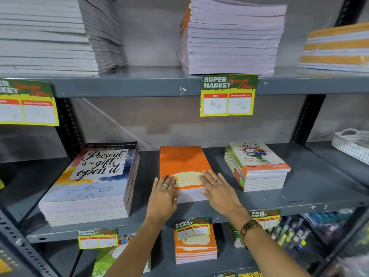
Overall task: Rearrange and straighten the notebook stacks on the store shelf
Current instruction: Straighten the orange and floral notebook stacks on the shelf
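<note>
Both forearms reach up from the bottom edge toward the middle grey metal shelf (269,198). The right wrist carries a gold-toned link watch (248,229). The left hand (162,193) lies flat with fingers extended, its grip released, palm against the front left corner of the orange-covered notebook stack (182,166); fingertips rest on the top cover. The right hand (218,188) is likewise open and flat, its grip released, pressing on the front right corner of the same stack. Neither hand grasps anything. Rings show on both hands.

The orange stack sits between the two hands at the shelf's middle, its long side running back toward the wall, slightly angled.

Well apart to the left of the left hand lies a tall stack of large notebooks with a "Present is a gift, open it" cover (93,176), upper copies sitting skewed. To the right of the right hand, near but not touching, stands a shorter stack of flower-printed notebooks (257,166), edges uneven.

Below the hands, on the lower shelf, sits another small orange notebook pile (195,250) behind a yellow-and-green price tag (192,228).

Above and beyond the hands, a "Super Market" offer label (228,95) hangs from the upper shelf, under a tall pale lilac notebook stack (231,39).
</note>
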The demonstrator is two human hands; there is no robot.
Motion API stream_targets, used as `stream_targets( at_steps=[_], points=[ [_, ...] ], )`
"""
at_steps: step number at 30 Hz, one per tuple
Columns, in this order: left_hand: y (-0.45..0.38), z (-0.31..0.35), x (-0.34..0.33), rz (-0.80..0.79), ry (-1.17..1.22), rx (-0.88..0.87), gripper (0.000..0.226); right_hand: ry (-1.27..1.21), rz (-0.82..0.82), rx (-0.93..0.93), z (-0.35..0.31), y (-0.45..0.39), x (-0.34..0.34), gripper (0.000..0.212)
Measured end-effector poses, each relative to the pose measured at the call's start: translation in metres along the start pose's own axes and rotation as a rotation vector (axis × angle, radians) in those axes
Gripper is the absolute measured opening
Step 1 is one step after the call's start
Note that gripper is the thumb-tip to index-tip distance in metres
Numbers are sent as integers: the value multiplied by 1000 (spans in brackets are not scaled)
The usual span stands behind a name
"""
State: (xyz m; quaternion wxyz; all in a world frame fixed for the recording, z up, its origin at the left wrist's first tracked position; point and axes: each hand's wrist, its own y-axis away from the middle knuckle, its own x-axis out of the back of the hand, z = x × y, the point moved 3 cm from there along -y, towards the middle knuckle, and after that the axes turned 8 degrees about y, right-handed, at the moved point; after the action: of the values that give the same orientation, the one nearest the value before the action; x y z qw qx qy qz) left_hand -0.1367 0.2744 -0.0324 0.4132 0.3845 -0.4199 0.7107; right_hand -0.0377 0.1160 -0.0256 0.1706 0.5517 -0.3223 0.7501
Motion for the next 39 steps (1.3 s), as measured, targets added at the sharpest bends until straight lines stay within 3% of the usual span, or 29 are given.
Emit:
stream_targets(
  at_steps=[2,8,14,21,24,30,39],
  points=[
    [0,10,1,-2,-88,-17,83,21,6,-95,14,9,5,55],
    [-20,69,-13,-56,-123,-93,72,31,23,-286,90,34,13,53],
    [-50,134,-42,-23,-81,-142,55,12,5,-322,162,51,6,55],
    [-78,188,-72,-53,-10,-218,66,24,-57,-344,221,58,-7,63],
    [-84,200,-83,-64,16,-219,76,-13,-6,-317,232,57,-5,60],
    [-88,216,-94,-76,144,-107,52,-133,-87,-279,242,52,-16,54],
    [-86,221,-93,-116,220,-1,52,-221,-80,-285,242,50,-18,50]
  ],
)
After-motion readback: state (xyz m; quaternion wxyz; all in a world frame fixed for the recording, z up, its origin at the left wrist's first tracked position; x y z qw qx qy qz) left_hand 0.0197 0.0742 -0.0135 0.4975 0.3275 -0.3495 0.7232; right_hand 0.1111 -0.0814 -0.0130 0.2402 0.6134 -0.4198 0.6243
